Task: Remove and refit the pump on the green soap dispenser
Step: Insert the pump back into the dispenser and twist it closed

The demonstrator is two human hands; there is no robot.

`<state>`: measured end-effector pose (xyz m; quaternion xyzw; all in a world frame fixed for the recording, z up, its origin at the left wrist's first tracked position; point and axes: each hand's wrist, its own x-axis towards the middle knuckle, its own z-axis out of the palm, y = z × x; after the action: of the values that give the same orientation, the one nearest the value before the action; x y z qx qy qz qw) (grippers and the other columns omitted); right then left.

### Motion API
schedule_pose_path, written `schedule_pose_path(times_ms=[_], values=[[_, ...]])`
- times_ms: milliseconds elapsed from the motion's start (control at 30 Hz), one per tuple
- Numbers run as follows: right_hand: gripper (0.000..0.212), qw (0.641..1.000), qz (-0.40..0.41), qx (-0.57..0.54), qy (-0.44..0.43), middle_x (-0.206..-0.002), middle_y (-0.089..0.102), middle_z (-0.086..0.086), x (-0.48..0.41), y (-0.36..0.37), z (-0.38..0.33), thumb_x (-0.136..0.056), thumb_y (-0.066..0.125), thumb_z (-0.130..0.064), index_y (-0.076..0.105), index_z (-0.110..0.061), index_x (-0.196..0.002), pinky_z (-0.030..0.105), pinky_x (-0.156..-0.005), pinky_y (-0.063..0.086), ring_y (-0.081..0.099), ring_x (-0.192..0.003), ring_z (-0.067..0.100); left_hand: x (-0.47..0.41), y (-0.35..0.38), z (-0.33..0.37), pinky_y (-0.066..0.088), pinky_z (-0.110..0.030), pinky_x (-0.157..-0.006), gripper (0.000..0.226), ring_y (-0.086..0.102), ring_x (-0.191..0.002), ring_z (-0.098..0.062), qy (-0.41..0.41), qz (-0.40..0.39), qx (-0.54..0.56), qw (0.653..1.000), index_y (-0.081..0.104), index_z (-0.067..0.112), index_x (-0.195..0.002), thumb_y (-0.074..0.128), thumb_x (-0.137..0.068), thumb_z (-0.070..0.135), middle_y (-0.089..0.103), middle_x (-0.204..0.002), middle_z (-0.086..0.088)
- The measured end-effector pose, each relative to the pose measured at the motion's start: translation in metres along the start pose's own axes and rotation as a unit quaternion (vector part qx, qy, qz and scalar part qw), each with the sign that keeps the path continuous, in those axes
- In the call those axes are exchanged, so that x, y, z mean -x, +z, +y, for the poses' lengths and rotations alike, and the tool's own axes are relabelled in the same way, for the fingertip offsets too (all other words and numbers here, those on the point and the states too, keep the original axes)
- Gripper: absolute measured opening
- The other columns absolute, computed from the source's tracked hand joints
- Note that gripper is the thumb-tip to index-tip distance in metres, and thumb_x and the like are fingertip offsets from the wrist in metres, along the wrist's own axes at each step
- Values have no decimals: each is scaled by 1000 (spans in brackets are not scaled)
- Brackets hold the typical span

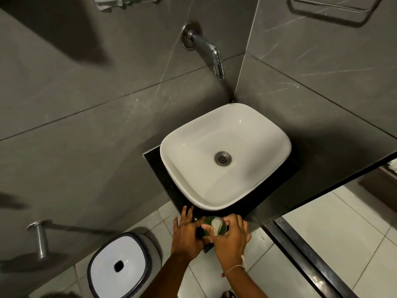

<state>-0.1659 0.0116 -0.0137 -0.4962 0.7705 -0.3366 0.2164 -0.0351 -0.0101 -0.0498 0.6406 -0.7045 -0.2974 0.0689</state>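
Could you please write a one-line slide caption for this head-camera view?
Both hands, left and right, grip the green soap dispenser and its white pump before the white basin.

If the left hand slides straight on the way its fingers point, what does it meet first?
Probably the front rim of the white basin. The left hand lies beside the green dispenser, fingers pointing across the dark counter; from above, the height is unclear.

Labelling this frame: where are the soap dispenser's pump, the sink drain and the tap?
pump (216, 226), head view, on its white top.
sink drain (223, 158), head view, metal strainer centre.
tap (218, 65), head view, spout end.
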Motion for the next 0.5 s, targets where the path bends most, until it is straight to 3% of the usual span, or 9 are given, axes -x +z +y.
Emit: schedule_pose_path(times_ms=[67,133,200,267,333,433,500], values=[[55,1000,-13,-11,-19,-96,54,-16,4,-3,5,-52,73,-70,59,-38,-94,35,-83,30,43,-103,11,0,1,0,5,-53,-121,60,-5,-149,-23,4,3,0,1000,48,41,-131,68,-74,45,15,-162,-1],[48,998,-23,-14,-51,-103,52,-20,8,-7,11,-61,76,-56,58,-51,-105,31,-83,24,41,-108,9,0,1,-1,4,-53,-120,62,-6,-150,-24,9,5,0,1000,47,42,-132,67,-74,50,14,-162,-1],[41,999,-13,-17,-45,-98,55,-18,7,-9,11,-62,78,-41,59,-52,-97,31,-79,22,47,-106,17,-1,2,0,2,-52,-121,67,-6,-150,-24,6,0,-7,1000,45,41,-135,68,-73,57,13,-162,-1],[34,1000,-6,-7,-15,-89,55,-12,3,-7,4,-58,80,-48,57,-36,-80,33,-78,24,49,-101,20,0,2,1,2,-52,-121,66,-6,-150,-23,2,1,-9,1000,46,39,-135,68,-75,56,13,-162,0],[44,1000,-5,15,3,-86,50,-12,0,-3,-3,-56,81,-53,49,-32,-75,36,-80,28,48,-100,21,1,1,1,3,-52,-122,61,-7,-150,-23,1,4,-6,1000,49,39,-132,69,-76,52,13,-162,1],[46,1000,-13,10,-5,-98,51,-16,3,-4,0,-56,73,-65,52,-38,-87,41,-87,31,43,-109,15,1,1,1,3,-52,-122,56,-6,-150,-24,0,6,-7,1000,52,38,-129,68,-76,46,14,-162,0],[50,999,-23,6,-44,-109,50,-21,5,-6,6,-61,64,-70,58,-44,-104,35,-90,23,38,-116,10,0,1,2,3,-52,-121,55,-6,-150,-24,-1,6,-8,1000,53,36,-128,67,-76,48,13,-162,-2]])
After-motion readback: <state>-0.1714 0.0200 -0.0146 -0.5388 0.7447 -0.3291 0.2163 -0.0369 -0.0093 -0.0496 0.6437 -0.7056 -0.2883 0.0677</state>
